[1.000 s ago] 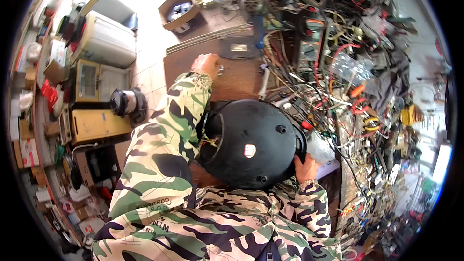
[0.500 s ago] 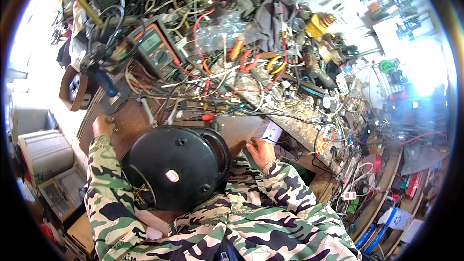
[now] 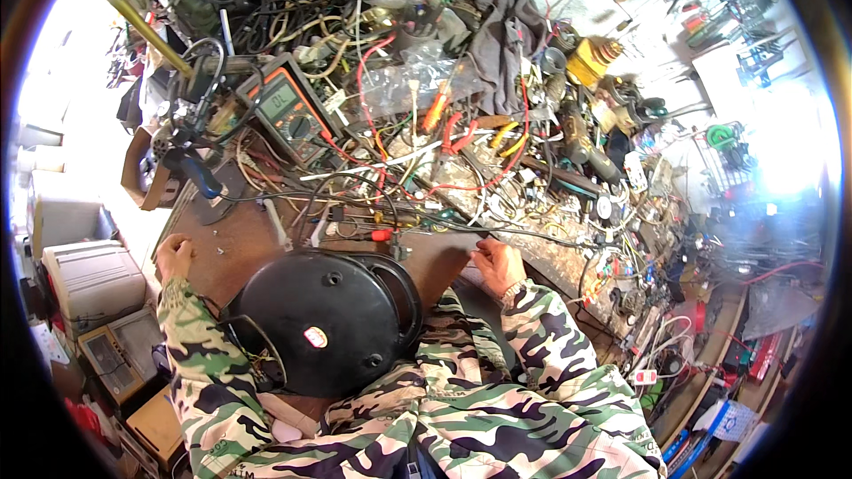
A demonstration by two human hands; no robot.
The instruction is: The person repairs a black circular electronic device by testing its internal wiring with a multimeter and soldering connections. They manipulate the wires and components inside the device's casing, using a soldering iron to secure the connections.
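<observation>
A black rounded appliance body (image 3: 293, 310) with a curved side handle and wires in an opening lies before me on the brown bench (image 3: 222, 223). Beyond it to the left, my left hand (image 3: 175, 255) rests with curled fingers by small metal bits; what they hold, if anything, is hidden. My right hand (image 3: 497, 263), its fingers loosely bent and apart, is at the bench's right part, right of the appliance, close to black cables. Screwdrivers with red handles (image 3: 380, 236) lie just behind the appliance.
A digital multimeter (image 3: 287, 109), pliers (image 3: 457, 133), tangled cables, a grey cloth (image 3: 504, 35) and a yellow container (image 3: 588, 60) crowd the back. A cardboard box (image 3: 142, 168) and pale cabinets (image 3: 89, 275) are at left. Shelves with parts stand at lower right.
My view has swung right. My right hand has let go of the appliance and moved right, then slightly up off a lilac box. My left hand stays beyond the appliance's left.
</observation>
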